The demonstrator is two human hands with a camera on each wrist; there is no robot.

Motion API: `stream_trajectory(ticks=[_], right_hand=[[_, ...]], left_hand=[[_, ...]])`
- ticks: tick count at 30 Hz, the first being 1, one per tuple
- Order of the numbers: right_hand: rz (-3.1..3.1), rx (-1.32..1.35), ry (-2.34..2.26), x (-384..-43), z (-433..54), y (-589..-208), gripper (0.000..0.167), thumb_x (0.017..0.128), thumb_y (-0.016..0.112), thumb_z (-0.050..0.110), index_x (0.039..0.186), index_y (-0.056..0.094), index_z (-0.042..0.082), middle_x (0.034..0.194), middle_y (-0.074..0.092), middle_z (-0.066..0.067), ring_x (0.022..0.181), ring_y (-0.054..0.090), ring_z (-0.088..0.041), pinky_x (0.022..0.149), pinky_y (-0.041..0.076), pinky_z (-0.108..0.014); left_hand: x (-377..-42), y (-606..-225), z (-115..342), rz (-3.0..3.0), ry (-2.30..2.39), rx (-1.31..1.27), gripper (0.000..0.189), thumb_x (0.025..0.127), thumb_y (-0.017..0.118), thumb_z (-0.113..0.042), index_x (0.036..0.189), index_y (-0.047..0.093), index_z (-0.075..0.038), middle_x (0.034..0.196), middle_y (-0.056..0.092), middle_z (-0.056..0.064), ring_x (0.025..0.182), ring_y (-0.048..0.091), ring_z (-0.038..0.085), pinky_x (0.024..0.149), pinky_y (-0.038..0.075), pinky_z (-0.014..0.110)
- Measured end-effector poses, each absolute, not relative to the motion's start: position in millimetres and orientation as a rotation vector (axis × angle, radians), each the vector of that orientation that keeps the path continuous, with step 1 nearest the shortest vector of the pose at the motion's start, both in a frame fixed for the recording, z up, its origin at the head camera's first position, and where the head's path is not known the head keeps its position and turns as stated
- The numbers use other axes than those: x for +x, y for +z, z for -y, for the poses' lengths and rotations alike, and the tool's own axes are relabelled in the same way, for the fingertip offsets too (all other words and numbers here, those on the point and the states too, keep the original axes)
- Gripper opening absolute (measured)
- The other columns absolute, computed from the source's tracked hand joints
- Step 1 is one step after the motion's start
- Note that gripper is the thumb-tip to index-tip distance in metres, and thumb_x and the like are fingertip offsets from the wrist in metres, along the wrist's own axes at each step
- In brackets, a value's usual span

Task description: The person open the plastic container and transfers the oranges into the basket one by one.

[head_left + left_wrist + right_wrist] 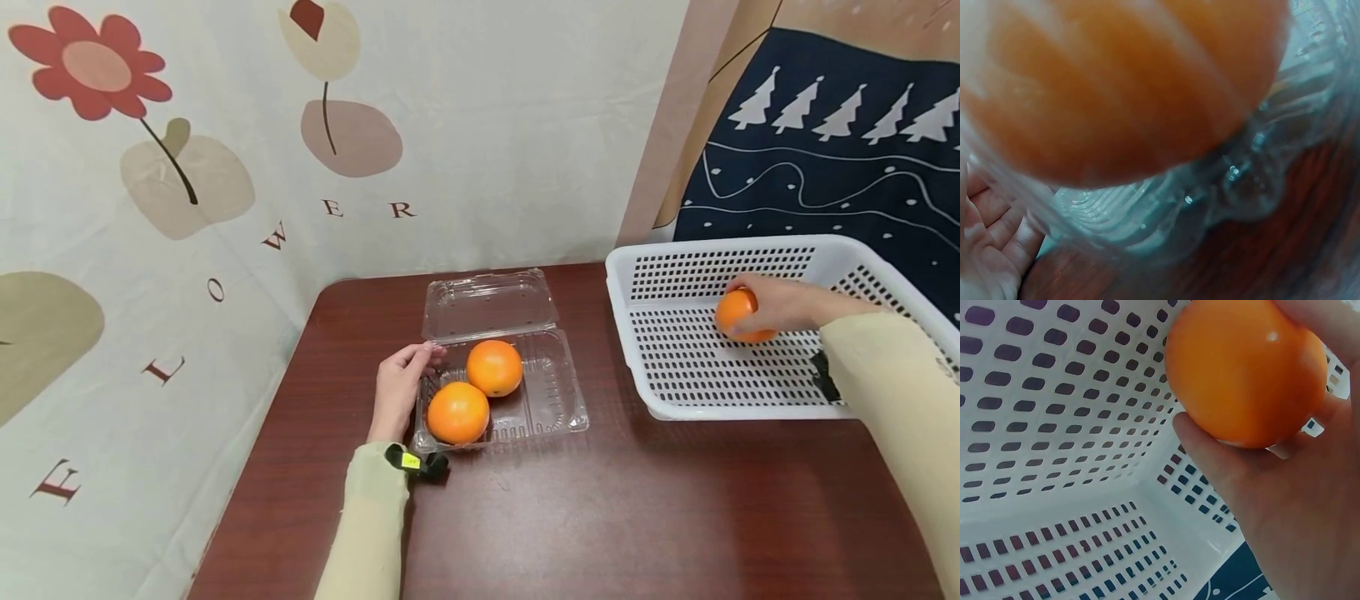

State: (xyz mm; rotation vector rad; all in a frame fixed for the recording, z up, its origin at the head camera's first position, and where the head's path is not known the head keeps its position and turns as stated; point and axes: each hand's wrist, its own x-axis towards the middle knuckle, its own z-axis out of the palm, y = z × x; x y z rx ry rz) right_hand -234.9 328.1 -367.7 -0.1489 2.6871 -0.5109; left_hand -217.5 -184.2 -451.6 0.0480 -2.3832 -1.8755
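In the head view, my right hand grips an orange inside the white basket. The right wrist view shows thumb and fingers curled round this orange. At the left, a clear plastic clamshell box lies open on the table, its lid folded back. My left hand holds the box's left rim near the hinge, its fingertips partly hidden. Two oranges rest in the box, one nearer the front and one behind it. One orange fills much of the left wrist view.
The brown tabletop extends in front of the box and basket. A cloth with flower prints hangs behind and to the left. Dark blue fabric with white trees is behind the basket. Black bands sit at the wrists.
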Motion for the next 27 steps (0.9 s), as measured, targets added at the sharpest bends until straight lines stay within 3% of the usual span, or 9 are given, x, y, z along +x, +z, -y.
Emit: stream_trajectory(ticks=[3,9,14,19,27], right_hand=[[-2.698,-0.144,-0.536,-233.3,-330.1,-369.4,0.077,0.070,0.073,0.035,0.122,0.033,-0.004,0.108,0.042,-0.028,0.087,0.046,-0.035,0.069,0.043,-0.045],[-2.698,-0.157,-0.544,-229.6,-333.4,-369.2,0.085,0.069,0.073,0.043,0.126,0.031,-0.005,0.114,0.038,-0.031,0.091,0.043,-0.039,0.073,0.041,-0.050],[-2.653,-0.190,-0.559,-227.3,-333.5,-366.7,0.080,0.079,0.062,0.047,0.131,0.030,-0.006,0.121,0.036,-0.031,0.096,0.042,-0.039,0.077,0.039,-0.052],[-2.635,-0.182,-0.568,-225.4,-332.9,-363.3,0.073,0.086,0.050,0.050,0.130,0.031,-0.005,0.124,0.033,-0.032,0.096,0.043,-0.039,0.076,0.043,-0.049],[-2.617,-0.158,-0.573,-220.4,-333.5,-359.6,0.076,0.078,0.060,0.051,0.127,0.038,-0.002,0.118,0.041,-0.029,0.086,0.048,-0.030,0.061,0.048,-0.034]], left_hand=[[-217.5,-452.6,183.9,2.386,-1.860,0.035,0.038,0.084,0.055,-0.046,0.092,0.069,-0.011,0.090,0.067,0.003,0.082,0.061,0.017,0.074,0.048,0.029],[-218.4,-453.9,183.6,2.364,-1.874,0.028,0.038,0.083,0.056,-0.046,0.092,0.069,-0.012,0.089,0.067,0.003,0.082,0.061,0.017,0.073,0.049,0.029],[-218.5,-455.0,183.4,2.366,-1.876,0.035,0.039,0.083,0.056,-0.046,0.093,0.069,-0.010,0.091,0.067,0.004,0.083,0.061,0.017,0.073,0.048,0.029],[-217.9,-454.2,183.4,2.364,-1.873,0.041,0.038,0.084,0.056,-0.044,0.093,0.069,-0.010,0.091,0.067,0.005,0.082,0.060,0.018,0.072,0.048,0.029],[-217.6,-453.6,183.4,2.351,-1.887,0.043,0.034,0.085,0.057,-0.040,0.092,0.069,-0.009,0.090,0.067,0.005,0.081,0.061,0.019,0.072,0.049,0.029]])
